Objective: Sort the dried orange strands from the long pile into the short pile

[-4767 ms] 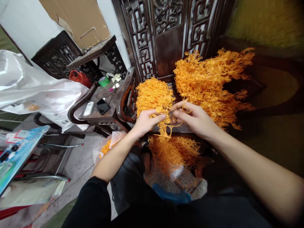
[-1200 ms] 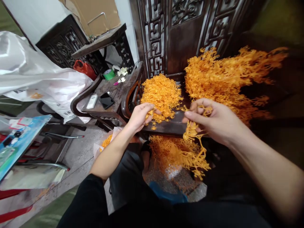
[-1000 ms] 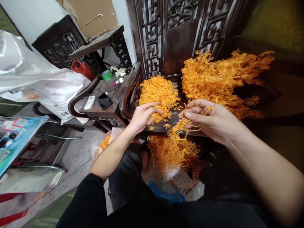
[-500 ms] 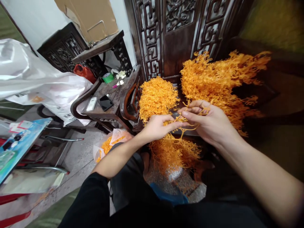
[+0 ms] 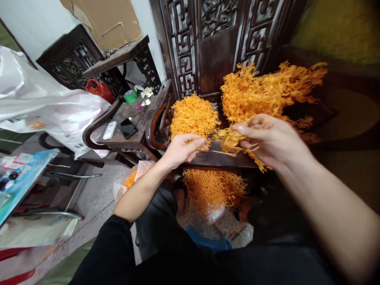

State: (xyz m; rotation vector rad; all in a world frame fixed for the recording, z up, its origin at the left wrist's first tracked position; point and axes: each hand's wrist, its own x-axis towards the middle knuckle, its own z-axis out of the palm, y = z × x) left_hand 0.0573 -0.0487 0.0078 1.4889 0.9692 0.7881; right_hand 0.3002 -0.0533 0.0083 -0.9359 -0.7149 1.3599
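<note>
My right hand [image 5: 267, 136] is closed round a small bunch of orange branched plastic-looking sprigs [image 5: 230, 139], somewhat blurred. To its left, my left hand [image 5: 188, 149] is closed in a pinch, with a thin orange stem [image 5: 224, 152] reaching rightward from its fingertips. Just beyond the left hand sits a dense heap of short orange pieces [image 5: 194, 116] on a dark wooden seat [image 5: 204, 159]. Behind my right hand spreads a larger pile of long, branching orange sprigs [image 5: 267, 91]. Thin orange stems [image 5: 215, 186] lie in a loose mass below the seat edge, between my legs.
A wooden side table [image 5: 139, 118] at left carries a phone [image 5: 128, 128], green tape [image 5: 130, 96] and a red bag [image 5: 99, 90]. Orange bits fill a plastic bag [image 5: 144, 170] on the floor. A large white sack [image 5: 50, 103] stands far left. A carved wooden backrest [image 5: 219, 59] rises behind.
My hands have moved apart, the left leftward and the right slightly rightward with its sprigs. A thin stem now lies between them. The whole view has shifted slightly.
</note>
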